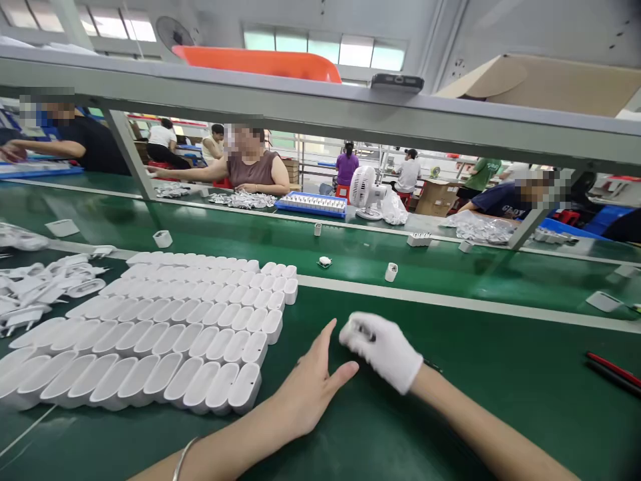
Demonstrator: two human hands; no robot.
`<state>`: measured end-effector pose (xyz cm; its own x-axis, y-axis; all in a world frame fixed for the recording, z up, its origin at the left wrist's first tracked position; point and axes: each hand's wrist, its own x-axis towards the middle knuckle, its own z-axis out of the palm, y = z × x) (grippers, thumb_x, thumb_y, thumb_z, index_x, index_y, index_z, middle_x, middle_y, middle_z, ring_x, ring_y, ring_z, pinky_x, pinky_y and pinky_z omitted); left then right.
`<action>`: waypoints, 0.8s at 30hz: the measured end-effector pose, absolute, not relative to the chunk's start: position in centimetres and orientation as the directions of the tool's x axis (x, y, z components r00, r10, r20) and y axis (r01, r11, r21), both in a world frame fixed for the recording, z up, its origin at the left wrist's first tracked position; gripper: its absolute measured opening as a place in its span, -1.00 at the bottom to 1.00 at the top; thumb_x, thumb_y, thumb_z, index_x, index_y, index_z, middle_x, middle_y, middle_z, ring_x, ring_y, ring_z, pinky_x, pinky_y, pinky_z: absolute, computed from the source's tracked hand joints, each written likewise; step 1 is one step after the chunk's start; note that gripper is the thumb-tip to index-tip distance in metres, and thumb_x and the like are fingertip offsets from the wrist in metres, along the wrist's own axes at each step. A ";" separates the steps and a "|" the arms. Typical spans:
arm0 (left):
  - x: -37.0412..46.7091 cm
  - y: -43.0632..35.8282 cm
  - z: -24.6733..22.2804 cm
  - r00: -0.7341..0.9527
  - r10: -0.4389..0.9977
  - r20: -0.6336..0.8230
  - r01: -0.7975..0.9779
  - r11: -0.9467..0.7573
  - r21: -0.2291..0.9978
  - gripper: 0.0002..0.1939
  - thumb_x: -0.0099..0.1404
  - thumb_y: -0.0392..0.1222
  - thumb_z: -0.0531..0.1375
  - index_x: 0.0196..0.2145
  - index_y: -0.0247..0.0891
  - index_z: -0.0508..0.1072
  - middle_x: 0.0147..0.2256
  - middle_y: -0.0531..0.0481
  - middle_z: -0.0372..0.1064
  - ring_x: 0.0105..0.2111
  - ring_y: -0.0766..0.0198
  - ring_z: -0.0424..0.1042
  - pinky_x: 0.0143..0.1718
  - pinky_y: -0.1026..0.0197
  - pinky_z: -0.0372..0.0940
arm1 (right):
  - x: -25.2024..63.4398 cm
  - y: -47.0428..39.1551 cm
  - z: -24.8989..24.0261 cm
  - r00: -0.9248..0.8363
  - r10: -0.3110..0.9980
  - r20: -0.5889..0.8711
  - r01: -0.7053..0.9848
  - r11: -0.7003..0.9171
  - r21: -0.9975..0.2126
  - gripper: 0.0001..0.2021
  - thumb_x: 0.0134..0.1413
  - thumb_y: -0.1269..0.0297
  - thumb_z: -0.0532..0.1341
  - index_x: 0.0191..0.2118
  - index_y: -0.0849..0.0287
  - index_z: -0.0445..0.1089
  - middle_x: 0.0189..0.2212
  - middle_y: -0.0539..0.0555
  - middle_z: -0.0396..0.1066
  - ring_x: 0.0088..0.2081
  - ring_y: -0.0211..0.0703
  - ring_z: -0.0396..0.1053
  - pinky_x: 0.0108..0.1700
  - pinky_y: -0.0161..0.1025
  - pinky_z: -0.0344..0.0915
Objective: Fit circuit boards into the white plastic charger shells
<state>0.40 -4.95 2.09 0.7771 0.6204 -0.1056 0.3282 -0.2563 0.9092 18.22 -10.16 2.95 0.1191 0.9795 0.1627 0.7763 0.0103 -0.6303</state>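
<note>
My bare left hand (313,384) hovers over the green bench with its thumb apart from its fingers and nothing in it. Close by on the right, my right hand (378,344) wears a white glove. Its fingers are curled together, and whatever they may hold is hidden. Left of my hands stand rows of white oval plastic housings (173,334), packed side by side with their hollow tops up. Beyond them to the left lies a heap of white plug parts (43,287), some with pins showing. A thin dark object (433,366) shows beside my right wrist.
A green conveyor belt (240,237) runs across ahead, carrying scattered white parts, among them a small housing (391,272) and a round piece (324,262). Red and black pens (613,371) lie at the right. A shelf beam (300,93) crosses above. Co-workers sit across the belt.
</note>
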 end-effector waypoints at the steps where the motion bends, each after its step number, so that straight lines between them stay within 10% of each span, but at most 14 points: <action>1: 0.1 -4.8 2.5 0.761 0.648 -0.036 0.380 -0.401 0.833 -0.40 0.31 0.07 0.04 0.25 -0.11 0.03 0.09 -0.20 0.16 -0.14 0.07 0.29 -0.13 0.04 0.16 | 19.5 -8.4 3.1 0.263 0.952 0.155 0.797 -0.124 -0.592 -0.88 0.18 0.27 0.09 -0.28 0.11 0.36 -0.36 -0.05 0.39 -0.32 -0.25 0.35 -0.25 -0.36 0.27; 10: 0.0 -5.7 1.8 0.795 0.602 0.073 0.574 -0.785 0.235 -0.74 0.19 -0.48 0.00 -0.25 -0.32 0.42 -0.23 -0.16 0.38 -0.27 0.10 0.40 -0.35 0.17 0.12 | 23.6 6.2 2.7 0.510 0.828 0.232 0.833 -0.408 -0.373 -0.49 0.13 0.38 0.11 0.20 0.31 0.06 0.15 0.43 0.05 0.16 0.23 0.02 0.04 0.04 0.05; 13: 0.6 -5.5 1.1 0.792 0.609 0.042 0.590 -0.782 0.199 -0.82 0.13 -0.42 0.07 -0.32 -0.35 0.43 -0.32 -0.19 0.41 -0.41 0.09 0.42 -0.52 0.19 -0.04 | 19.9 10.2 2.1 0.365 0.893 0.262 0.905 -0.274 -0.326 -0.38 0.10 0.28 0.19 0.26 0.09 0.00 0.28 0.21 -0.19 0.26 0.13 -0.20 0.15 -0.07 -0.06; 18: 1.6 -4.9 -1.5 0.823 0.559 0.103 0.528 -0.819 0.226 -0.93 0.07 -0.32 0.16 -0.41 -0.30 0.42 -0.52 -0.14 0.42 -0.58 0.15 0.39 -0.60 0.21 -0.24 | 16.1 15.2 1.3 0.337 0.931 0.139 0.886 -0.264 -0.382 -0.59 0.17 0.18 0.18 0.10 0.19 0.23 0.02 0.18 0.25 -0.01 -0.01 0.27 0.00 -0.03 0.23; 24: 1.6 -4.9 -2.3 0.811 0.543 0.218 0.510 -0.839 0.191 -0.98 0.08 -0.29 0.17 -0.47 -0.27 0.37 -0.58 -0.10 0.40 -0.62 0.16 0.40 -0.59 0.19 -0.28 | 16.9 12.8 2.8 0.287 0.946 0.151 0.820 -0.162 -0.549 -0.67 0.24 0.20 0.10 0.05 0.24 0.28 -0.06 0.16 0.35 -0.11 -0.11 0.37 -0.07 -0.11 0.31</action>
<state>1.59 -4.88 -2.29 0.8111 0.5428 0.2180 0.5100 -0.8387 0.1909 16.89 12.78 2.85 0.2870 0.9460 0.1505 0.8203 -0.1616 -0.5486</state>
